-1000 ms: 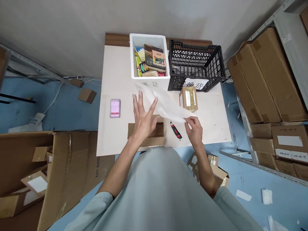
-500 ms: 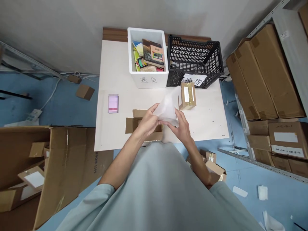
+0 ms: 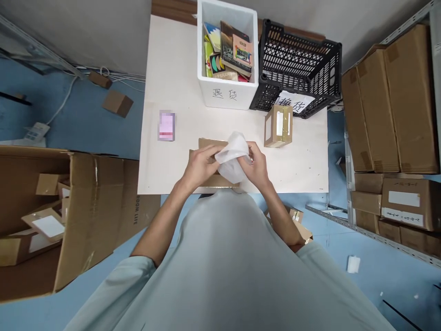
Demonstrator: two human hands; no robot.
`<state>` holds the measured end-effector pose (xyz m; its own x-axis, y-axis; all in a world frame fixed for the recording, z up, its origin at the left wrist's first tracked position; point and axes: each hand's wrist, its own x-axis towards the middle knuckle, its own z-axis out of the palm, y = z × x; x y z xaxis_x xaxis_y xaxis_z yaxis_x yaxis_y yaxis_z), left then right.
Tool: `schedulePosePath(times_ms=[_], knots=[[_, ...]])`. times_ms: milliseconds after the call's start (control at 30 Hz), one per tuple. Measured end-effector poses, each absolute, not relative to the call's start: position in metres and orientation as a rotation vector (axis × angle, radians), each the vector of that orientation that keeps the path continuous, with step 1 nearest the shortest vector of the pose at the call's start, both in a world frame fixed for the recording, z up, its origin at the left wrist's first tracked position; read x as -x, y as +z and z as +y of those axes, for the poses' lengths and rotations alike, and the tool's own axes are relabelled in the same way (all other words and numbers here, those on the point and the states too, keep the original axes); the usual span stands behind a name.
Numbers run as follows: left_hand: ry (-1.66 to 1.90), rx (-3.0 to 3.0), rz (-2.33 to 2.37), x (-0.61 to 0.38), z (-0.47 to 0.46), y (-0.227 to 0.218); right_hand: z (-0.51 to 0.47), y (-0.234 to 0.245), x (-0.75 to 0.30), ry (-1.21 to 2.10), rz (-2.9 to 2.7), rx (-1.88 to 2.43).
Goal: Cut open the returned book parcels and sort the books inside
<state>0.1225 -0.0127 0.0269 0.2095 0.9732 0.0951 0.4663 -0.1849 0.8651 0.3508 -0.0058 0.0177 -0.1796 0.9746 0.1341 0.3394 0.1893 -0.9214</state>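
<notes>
Both my hands grip a bunched sheet of white wrapping paper [image 3: 233, 155] above an open small cardboard box [image 3: 208, 146] at the near edge of the white table [image 3: 172, 156]. My left hand [image 3: 199, 164] closes on the paper's left side. My right hand [image 3: 257, 164] closes on its right side. The box is mostly hidden under my hands and the paper.
A taped small carton [image 3: 278, 126] stands to the right. Behind are a white foam box [image 3: 227, 94] of books and a black plastic crate [image 3: 299, 69]. A pink card [image 3: 166, 125] lies left. Large cartons stand on the floor left [image 3: 86, 216] and shelves right [image 3: 389, 105].
The paper was spread wide between my hands; now both hands have drawn together and crumpled it over the open box. The red utility knife is hidden now.
</notes>
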Motion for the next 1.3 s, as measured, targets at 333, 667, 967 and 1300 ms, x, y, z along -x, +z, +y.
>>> schedulePosePath(times_ms=[333, 667, 967, 1300], knots=[[0.449, -1.853, 1.584, -0.087, -0.023, -0.032, -0.016, -0.039, -0.313, 0.690, -2.464, 1.427], [0.656, -1.757, 1.720, -0.056, -0.045, -0.061, -0.013, -0.097, -0.286, 1.249, -2.548, 1.539], [0.800, -0.925, 1.668, -0.021, -0.068, -0.116, -0.049, -0.105, -0.373, 0.910, -1.352, 2.005], [0.707, -0.876, 1.432, -0.025, -0.049, -0.108, -0.080, -0.093, -0.332, 1.259, -1.137, 1.978]])
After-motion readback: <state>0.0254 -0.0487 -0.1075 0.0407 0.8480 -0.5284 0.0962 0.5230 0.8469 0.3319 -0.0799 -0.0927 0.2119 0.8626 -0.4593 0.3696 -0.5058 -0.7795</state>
